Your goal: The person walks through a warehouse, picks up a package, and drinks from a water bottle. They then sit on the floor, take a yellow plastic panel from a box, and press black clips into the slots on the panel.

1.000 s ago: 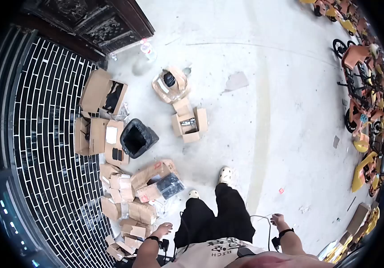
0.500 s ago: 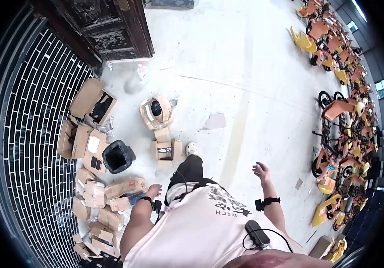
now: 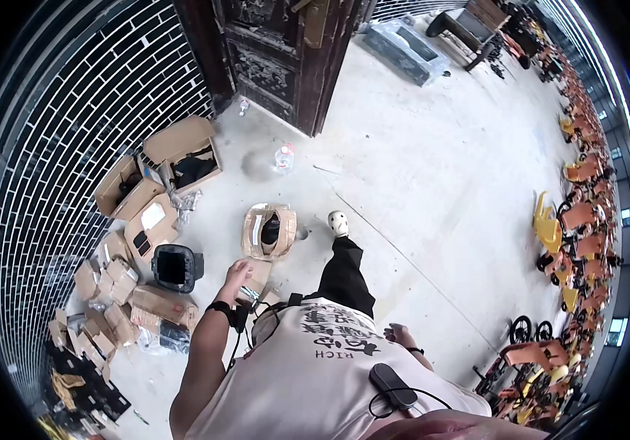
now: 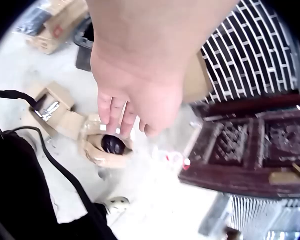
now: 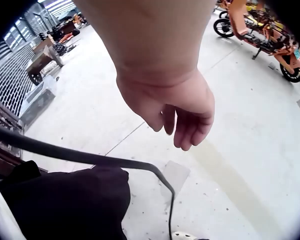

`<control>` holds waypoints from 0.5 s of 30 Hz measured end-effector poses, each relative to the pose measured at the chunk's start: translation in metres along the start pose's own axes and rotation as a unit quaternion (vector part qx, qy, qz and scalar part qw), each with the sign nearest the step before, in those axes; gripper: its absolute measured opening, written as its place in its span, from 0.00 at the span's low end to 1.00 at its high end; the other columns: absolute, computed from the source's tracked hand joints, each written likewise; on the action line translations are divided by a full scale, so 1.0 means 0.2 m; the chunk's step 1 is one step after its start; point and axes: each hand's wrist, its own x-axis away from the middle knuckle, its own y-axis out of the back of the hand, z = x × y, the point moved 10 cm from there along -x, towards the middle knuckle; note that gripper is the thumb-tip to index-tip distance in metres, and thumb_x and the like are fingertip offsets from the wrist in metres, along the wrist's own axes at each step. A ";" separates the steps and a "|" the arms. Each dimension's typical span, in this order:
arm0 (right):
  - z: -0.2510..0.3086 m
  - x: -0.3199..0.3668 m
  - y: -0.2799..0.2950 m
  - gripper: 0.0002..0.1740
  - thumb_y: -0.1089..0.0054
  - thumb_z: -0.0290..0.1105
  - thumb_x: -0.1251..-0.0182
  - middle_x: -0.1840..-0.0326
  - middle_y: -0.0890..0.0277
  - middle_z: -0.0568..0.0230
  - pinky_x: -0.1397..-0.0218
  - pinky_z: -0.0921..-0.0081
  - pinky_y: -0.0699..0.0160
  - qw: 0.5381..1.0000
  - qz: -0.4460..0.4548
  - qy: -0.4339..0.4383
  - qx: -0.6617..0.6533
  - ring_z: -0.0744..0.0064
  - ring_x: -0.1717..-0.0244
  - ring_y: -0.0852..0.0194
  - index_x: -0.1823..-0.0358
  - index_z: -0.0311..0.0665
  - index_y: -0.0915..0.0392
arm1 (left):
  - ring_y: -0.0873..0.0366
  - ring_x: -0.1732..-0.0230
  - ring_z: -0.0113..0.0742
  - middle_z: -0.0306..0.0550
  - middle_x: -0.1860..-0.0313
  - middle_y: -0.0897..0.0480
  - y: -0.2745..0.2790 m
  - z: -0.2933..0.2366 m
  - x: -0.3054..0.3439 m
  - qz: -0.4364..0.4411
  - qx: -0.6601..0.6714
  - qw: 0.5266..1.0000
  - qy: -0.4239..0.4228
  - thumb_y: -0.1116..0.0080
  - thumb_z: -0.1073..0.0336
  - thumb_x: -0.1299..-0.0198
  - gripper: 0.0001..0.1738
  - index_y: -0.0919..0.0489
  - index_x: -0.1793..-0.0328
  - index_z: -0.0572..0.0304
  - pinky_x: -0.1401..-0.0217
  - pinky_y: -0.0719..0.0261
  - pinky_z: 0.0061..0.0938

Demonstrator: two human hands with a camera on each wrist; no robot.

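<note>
My left hand [image 3: 238, 275] hangs in front of the body with nothing in it, its fingers loosely bent in the left wrist view. In that view its fingertips overlap a taped cardboard box [image 4: 104, 159] on the floor, which has a black bundle [image 4: 112, 144] in its opening. A smaller open carton [image 4: 63, 95] stands beside that box, with small items inside. By the right hip is my right hand [image 3: 401, 336], also holding nothing. Its fingers [image 5: 192, 132] curl loosely over bare floor in the right wrist view. A dark strap or cable [image 5: 90, 156] crosses below it.
A black bin [image 3: 196, 273] stands left of the boxes. Several cartons [image 3: 165, 306] lie along the brick-patterned wall [image 3: 73, 147]. Ahead is a dark carved door [image 3: 275, 73], with a plastic bottle [image 3: 283, 158] near it. Rows of orange bikes [image 3: 583, 216] line the right side.
The person has stepped forward, and the view has turned so the door sits nearer the middle. The left hand has swung forward; the right hand swung forward, then back toward the hip.
</note>
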 end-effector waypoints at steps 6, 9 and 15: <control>1.57 -1.90 -0.61 0.14 0.44 0.42 0.33 0.64 0.16 0.58 0.67 0.67 0.22 0.921 0.111 0.152 0.342 0.68 0.68 0.19 0.50 0.45 0.21 | 0.22 0.74 0.32 0.44 0.66 0.18 0.01 0.91 0.31 -0.366 0.204 0.879 0.228 0.46 0.55 0.37 0.19 0.27 0.42 0.53 0.78 0.29 0.21; 2.51 -1.83 -1.44 0.13 0.45 0.45 0.38 0.64 0.17 0.57 0.57 0.61 0.22 0.764 0.070 0.253 0.590 0.54 0.58 0.18 0.61 0.49 0.18 | 0.19 0.66 0.34 0.44 0.56 0.17 -0.53 0.93 0.77 -0.245 0.187 0.881 0.359 0.43 0.54 0.38 0.24 0.29 0.37 0.49 0.65 0.23 0.26; 2.95 -2.28 -2.85 0.26 0.44 0.54 0.36 0.47 0.22 0.54 0.43 0.57 0.28 0.665 0.129 0.329 0.658 0.51 0.42 0.26 0.45 0.46 0.30 | 0.20 0.56 0.37 0.42 0.52 0.19 -1.52 0.81 1.55 -0.237 0.310 0.805 0.447 0.51 0.54 0.31 0.22 0.28 0.35 0.54 0.55 0.22 0.32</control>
